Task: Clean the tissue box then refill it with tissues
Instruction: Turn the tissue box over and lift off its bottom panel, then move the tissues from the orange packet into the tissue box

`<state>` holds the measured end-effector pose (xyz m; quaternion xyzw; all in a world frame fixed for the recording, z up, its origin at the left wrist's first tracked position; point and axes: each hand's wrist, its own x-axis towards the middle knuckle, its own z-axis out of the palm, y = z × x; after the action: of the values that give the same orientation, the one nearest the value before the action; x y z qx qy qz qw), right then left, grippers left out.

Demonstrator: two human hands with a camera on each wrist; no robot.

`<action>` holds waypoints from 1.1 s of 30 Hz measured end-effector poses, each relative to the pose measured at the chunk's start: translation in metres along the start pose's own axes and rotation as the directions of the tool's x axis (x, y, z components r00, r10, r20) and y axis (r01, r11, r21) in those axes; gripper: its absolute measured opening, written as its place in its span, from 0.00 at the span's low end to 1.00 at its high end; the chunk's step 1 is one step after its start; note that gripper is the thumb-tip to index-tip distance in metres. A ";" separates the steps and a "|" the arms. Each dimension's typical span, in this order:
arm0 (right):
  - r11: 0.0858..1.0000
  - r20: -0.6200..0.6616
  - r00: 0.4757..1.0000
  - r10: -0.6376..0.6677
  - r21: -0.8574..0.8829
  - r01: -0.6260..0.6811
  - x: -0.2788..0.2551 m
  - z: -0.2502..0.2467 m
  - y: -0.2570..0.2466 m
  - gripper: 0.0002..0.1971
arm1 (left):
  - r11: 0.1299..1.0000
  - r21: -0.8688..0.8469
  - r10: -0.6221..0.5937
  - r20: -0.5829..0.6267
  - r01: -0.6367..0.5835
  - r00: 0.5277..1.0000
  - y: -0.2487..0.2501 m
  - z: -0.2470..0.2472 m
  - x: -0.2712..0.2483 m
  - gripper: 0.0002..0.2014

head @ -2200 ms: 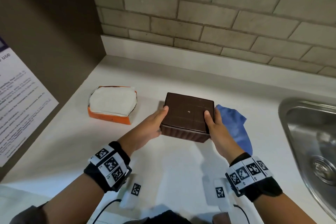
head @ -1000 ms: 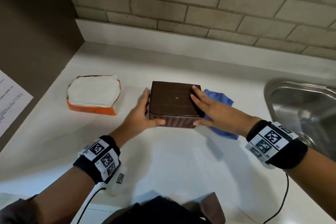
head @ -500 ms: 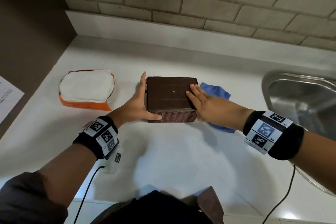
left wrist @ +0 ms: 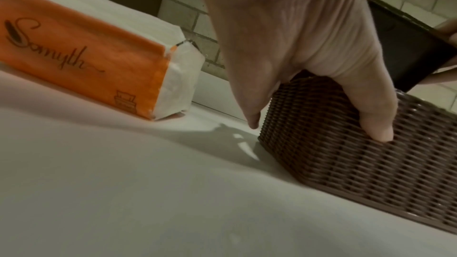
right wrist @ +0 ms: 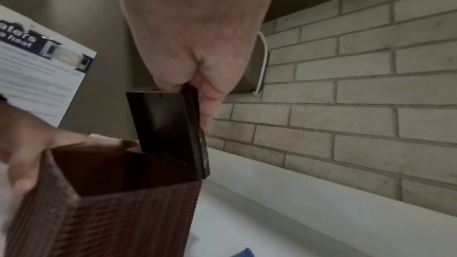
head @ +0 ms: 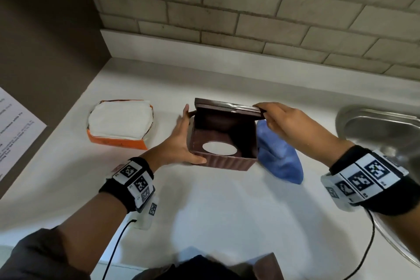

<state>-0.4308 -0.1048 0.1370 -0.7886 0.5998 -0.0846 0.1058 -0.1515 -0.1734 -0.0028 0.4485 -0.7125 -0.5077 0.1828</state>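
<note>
Furthest out beyond the left hand's [head: 179, 143] back lay an opened pack of tissues [head: 120, 124], its orange wrapper torn away on top to bare a white stack; cursive lettering ran along its side in the left wrist view. The left hand clasped the near-left corner of the tissue box [head: 221, 143], fingers laid flat along the left wall and thumb pressed on the woven front face.

The tissue box stood on the white counter [head: 216, 211] between the two hands. It was dark brown, its outer walls moulded in a basket-weave pattern, its inside smooth. It rested upside down: an oval dispensing hole showed pale counter through the panel lying underneath. A flat hinged panel [head: 228, 107] stood raised along the far edge, tilted back toward the wall. The right hand [head: 286, 123] pinched that panel's right corner, thumb on one face and curled fingers on the other.

Under the right hand and touching the box's right wall lay a crumpled blue cloth [head: 280, 161]. Beyond the right wrist curved the rim of a steel sink [head: 372, 120]. A pale brick-tiled wall [head: 250, 18] rose behind the counter, and a brown cabinet side with a printed notice [head: 16, 129] closed the left end.
</note>
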 end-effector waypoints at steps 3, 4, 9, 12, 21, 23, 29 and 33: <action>1.000 -0.137 0.990 -0.016 0.022 0.019 0.007 -0.001 0.006 0.16 | 1.000 0.025 -0.002 -0.018 0.002 1.000 0.012 -0.005 -0.008 0.73; 0.999 -0.181 0.983 -0.037 0.018 0.041 0.009 -0.003 0.008 0.14 | 1.000 0.025 0.011 -0.043 -0.009 0.999 0.019 -0.007 -0.012 0.73; 0.991 -0.343 0.936 -0.072 0.078 0.105 0.003 -0.027 -0.003 0.13 | 0.995 -0.037 0.077 -0.324 -0.094 0.943 0.063 -0.016 -0.035 0.55; 0.942 -0.257 0.966 0.008 0.327 0.079 -0.015 -0.036 -0.023 0.11 | 0.975 -0.014 0.196 -0.395 -0.220 0.897 0.094 -0.016 -0.064 0.38; 0.648 0.340 0.919 0.200 0.657 -0.384 -0.069 0.054 -0.044 0.11 | 0.928 0.344 -0.097 -0.141 0.141 0.985 0.035 0.030 -0.137 0.19; 0.781 0.337 0.926 0.173 0.526 -0.337 -0.073 0.085 -0.037 0.09 | 0.925 0.333 -0.162 -0.089 0.183 0.983 0.024 0.045 -0.139 0.17; 0.945 0.279 0.932 0.230 0.165 -0.283 -0.074 0.137 -0.022 0.24 | 0.852 0.485 -0.168 -0.107 0.199 0.980 0.014 0.060 -0.127 0.18; 0.952 0.275 0.917 0.289 0.018 -0.305 -0.070 0.141 -0.025 0.22 | 0.849 0.490 -0.160 -0.119 0.198 0.980 0.017 0.067 -0.127 0.16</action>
<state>-0.3896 -0.0216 0.0072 -0.6889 0.6897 0.0221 0.2218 -0.1399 -0.0298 0.0084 0.5634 -0.7672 -0.3041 0.0387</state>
